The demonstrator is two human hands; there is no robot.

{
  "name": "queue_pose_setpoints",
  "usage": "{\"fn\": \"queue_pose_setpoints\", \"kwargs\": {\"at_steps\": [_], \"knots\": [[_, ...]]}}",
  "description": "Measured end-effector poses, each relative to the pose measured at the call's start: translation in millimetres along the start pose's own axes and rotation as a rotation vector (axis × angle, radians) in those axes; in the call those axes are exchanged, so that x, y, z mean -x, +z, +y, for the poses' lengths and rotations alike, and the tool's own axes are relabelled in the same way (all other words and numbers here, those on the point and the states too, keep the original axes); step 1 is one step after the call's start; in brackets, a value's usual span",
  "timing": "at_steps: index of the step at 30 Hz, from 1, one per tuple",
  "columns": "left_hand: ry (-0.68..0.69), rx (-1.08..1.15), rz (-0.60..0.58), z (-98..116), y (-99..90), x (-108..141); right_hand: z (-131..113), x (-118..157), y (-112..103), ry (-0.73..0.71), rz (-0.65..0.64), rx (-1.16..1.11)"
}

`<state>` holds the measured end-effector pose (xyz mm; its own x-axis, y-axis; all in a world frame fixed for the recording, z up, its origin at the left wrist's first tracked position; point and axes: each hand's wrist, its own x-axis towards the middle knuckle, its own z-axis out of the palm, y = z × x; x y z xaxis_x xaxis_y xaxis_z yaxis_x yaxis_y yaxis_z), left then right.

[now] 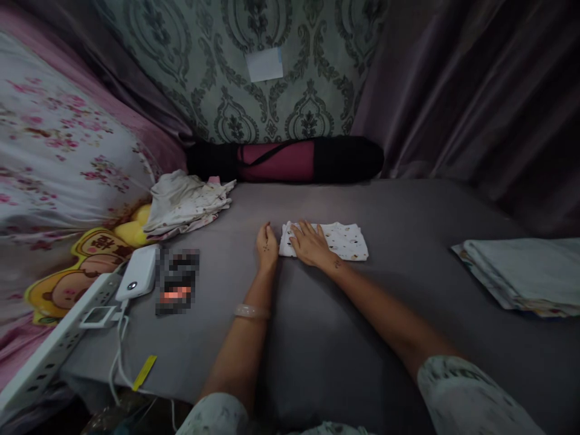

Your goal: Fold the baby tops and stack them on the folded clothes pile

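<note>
The folded white printed cloth (348,238) lies flat on the gray sheeted surface (399,211), in front of the person and on the near side of the long black-and-red bag (278,161). The right hand (310,243) is open, palm down, fingers slightly spread over the left part of the cloth; this placement probably keeps the layers flat and prevents slippage. The left hand (267,244) is turned on its edge just beside the left short end, half open, fingers close together, with no item visible in it; it probably serves as a side stop. Contact between this hand and the cloth edge cannot be confirmed. The loose fabric pile (185,202) at far left and the folded stack (525,272) at right appear set aside to keep them separate from the cloth. The power bank (138,272) sits close to the power strip (54,344), presumably for cable reach. Orientation: the long axis of the cloth runs left to right, roughly parallel to the bag; one short end points toward the left hand, the other toward the folded stack.
</note>
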<state>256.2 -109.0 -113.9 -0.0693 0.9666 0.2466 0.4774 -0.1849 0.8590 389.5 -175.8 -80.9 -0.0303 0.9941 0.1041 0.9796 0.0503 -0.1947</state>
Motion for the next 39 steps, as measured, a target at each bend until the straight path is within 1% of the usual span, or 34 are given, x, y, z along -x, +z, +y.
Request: {"fn": "queue_pose_setpoints", "kwargs": {"at_steps": [3,6,11,15,18,20,24,26,28,30,32,34,35,37,39], "knots": [[-0.061,0.038,0.011,1,-3.3,0,-12,-7,9,-0.003,0.031,0.000],[-0.076,0.030,0.010,2,-4.9,0,-16,-10,16,0.000,0.036,0.018],[-0.093,0.011,0.027,-1,-2.7,-2,-19,-14,12,0.011,0.003,0.005],[-0.114,0.022,0.031,-2,-2.6,-3,-35,-20,12,-0.016,0.076,0.004],[-0.129,0.047,0.034,1,-4.9,-1,-45,-23,18,-0.038,0.034,0.002],[-0.136,0.054,0.026,5,-6.5,1,-47,-24,22,-0.040,0.009,0.002],[-0.146,0.064,0.016,10,-9.0,2,-47,-25,25,-0.039,0.016,0.001],[-0.141,0.059,0.004,11,-9.9,3,-46,-25,22,-0.043,-0.002,-0.019],[-0.125,0.037,-0.014,12,-10.4,4,-42,-24,15,-0.042,-0.023,-0.057],[-0.081,-0.002,-0.029,13,-9.9,5,-33,-19,4,-0.035,-0.002,-0.085],[0.032,-0.059,-0.033,16,-7.8,9,-18,-9,-7,-0.008,0.061,-0.067],[0.216,-0.148,-0.046,20,-4.1,16,0,4,-15,0.027,0.106,-0.018],[0.319,-0.202,-0.062,23,-1.6,20,9,10,-17,0.047,0.109,0.006],[0.497,-0.322,-0.118,29,3.9,30,24,23,-17,0.073,0.083,0.041],[0.609,-0.438,-0.197,33,9.5,39,33,31,-13,0.086,0.034,0.053]]}}
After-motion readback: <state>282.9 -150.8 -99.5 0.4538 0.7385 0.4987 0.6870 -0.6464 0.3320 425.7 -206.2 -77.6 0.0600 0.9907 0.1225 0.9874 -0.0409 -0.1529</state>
